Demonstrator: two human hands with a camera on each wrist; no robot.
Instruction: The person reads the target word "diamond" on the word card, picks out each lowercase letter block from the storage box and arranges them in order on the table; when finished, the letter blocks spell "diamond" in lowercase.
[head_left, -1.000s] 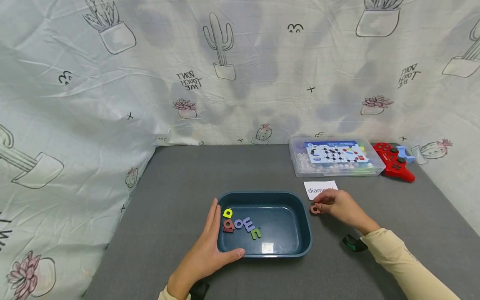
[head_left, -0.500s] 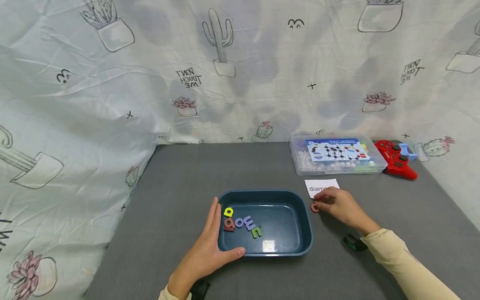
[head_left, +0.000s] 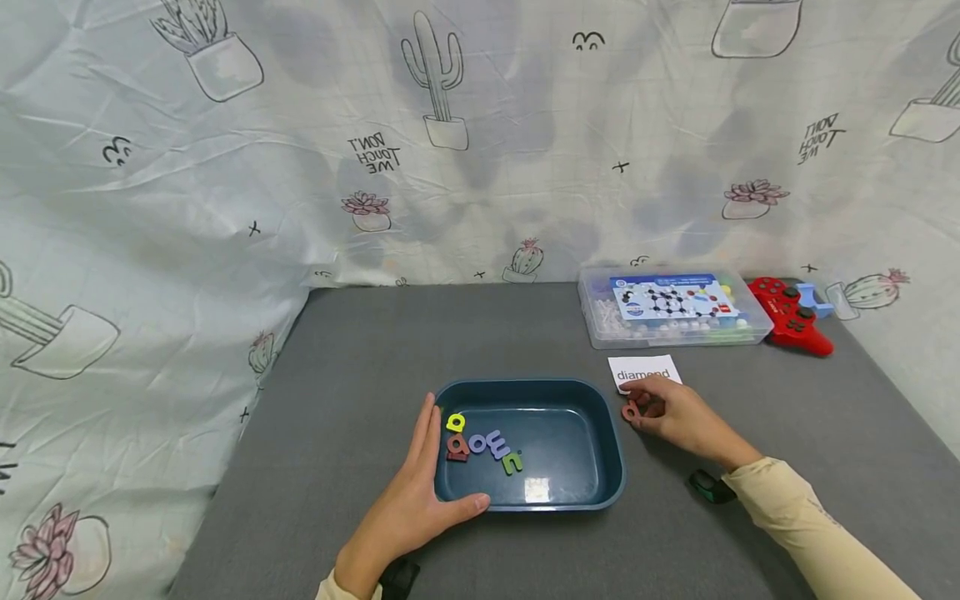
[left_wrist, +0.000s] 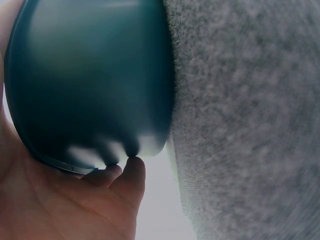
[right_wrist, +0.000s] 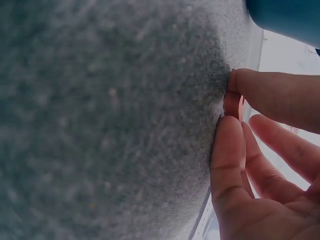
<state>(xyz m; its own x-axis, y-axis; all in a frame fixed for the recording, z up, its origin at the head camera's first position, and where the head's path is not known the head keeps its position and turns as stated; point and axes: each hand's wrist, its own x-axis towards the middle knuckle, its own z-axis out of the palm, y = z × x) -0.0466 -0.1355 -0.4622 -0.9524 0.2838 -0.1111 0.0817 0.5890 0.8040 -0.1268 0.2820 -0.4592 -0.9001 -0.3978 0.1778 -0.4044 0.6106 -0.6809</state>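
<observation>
In the head view my right hand (head_left: 686,419) pinches a reddish-brown toy letter (head_left: 630,412), seemingly a d, on the grey cloth just below a white word card (head_left: 622,367) reading "diamond". The right wrist view shows thumb and fingertip on the letter's edges (right_wrist: 233,105). My left hand (head_left: 408,504) rests against the left side of a dark blue tray (head_left: 528,507), fingers straight along its wall, thumb on the near rim. Inside lie a yellow letter (head_left: 455,423), a brown letter (head_left: 457,443) over a partly hidden red piece, a purple o (head_left: 477,444), a purple m (head_left: 497,445) and a green n (head_left: 512,462).
A clear plastic case (head_left: 675,337) with a printed label stands at the back right. Beside it are a red game controller (head_left: 791,317) and a light blue piece (head_left: 813,300). A printed cloth (head_left: 510,183) hangs behind the table.
The right fingers have shifted slightly on the letter, so more of the letter and of the card's word shows. The left hand and tray stay put; the head view tilts a little.
</observation>
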